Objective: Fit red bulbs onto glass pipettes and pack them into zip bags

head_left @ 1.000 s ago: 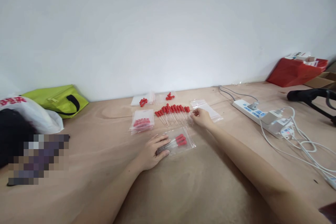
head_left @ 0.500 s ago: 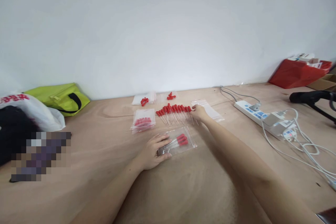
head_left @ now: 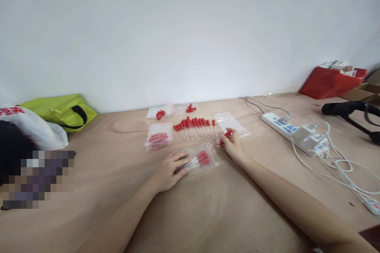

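Note:
A clear zip bag (head_left: 211,159) with several red-bulbed droppers inside lies on the table. My left hand (head_left: 173,169) is on its left part, with the bag between thumb and fingers. To the right of the bag, my right hand (head_left: 232,145) pinches one dropper (head_left: 228,133) by its red bulb, the thin clear tube pointing left. Behind both hands a row of red-bulbed droppers (head_left: 194,126) is fanned out, and one dropper (head_left: 213,122) stands apart at its right end. On the left is a stack of filled bags (head_left: 158,137).
Flat zip bags (head_left: 233,124) lie behind my right hand. Loose red bulbs (head_left: 160,114) (head_left: 190,108) rest on bags near the wall. At right are a power strip (head_left: 276,124), cables and a red bag (head_left: 331,83); at left, a green bag (head_left: 59,110) and a white plastic bag (head_left: 44,130).
My right hand has come away from the row's right end, toward me and slightly right, with a dropper in its fingers. My left hand stays on the bag. The view has shifted slightly.

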Action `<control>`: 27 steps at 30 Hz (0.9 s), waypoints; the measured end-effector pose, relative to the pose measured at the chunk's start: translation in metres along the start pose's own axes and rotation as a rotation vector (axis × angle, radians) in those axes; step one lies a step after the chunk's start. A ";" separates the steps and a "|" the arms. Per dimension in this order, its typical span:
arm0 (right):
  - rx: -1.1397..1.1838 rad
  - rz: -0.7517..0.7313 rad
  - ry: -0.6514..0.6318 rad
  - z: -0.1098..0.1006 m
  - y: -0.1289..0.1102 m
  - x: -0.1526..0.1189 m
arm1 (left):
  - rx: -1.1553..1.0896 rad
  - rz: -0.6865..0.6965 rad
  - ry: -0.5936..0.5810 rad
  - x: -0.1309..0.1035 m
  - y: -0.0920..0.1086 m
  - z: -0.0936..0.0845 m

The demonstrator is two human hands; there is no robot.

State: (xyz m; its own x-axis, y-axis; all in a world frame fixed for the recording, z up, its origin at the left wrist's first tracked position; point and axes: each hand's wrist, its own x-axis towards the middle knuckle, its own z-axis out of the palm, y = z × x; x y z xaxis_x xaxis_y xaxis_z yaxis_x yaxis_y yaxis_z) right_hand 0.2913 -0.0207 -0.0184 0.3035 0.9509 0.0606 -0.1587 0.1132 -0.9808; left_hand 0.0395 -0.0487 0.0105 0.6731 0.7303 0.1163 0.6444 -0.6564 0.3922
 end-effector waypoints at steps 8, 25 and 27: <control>0.180 0.119 -0.151 0.012 0.001 -0.015 | -0.015 -0.001 0.035 -0.001 0.003 -0.001; 0.215 0.198 -0.101 0.016 -0.002 -0.017 | -0.034 -0.023 0.069 -0.002 0.003 0.001; 0.198 0.230 -0.112 0.019 -0.001 -0.018 | -0.030 -0.019 0.071 -0.002 0.003 0.001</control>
State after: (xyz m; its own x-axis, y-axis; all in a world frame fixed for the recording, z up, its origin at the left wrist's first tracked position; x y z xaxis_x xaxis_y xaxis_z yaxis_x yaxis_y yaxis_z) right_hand 0.2684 -0.0327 -0.0150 0.1344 0.9826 -0.1280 -0.3947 -0.0654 -0.9165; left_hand 0.0408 -0.0524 0.0105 0.6326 0.7551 0.1722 0.6452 -0.6367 0.4222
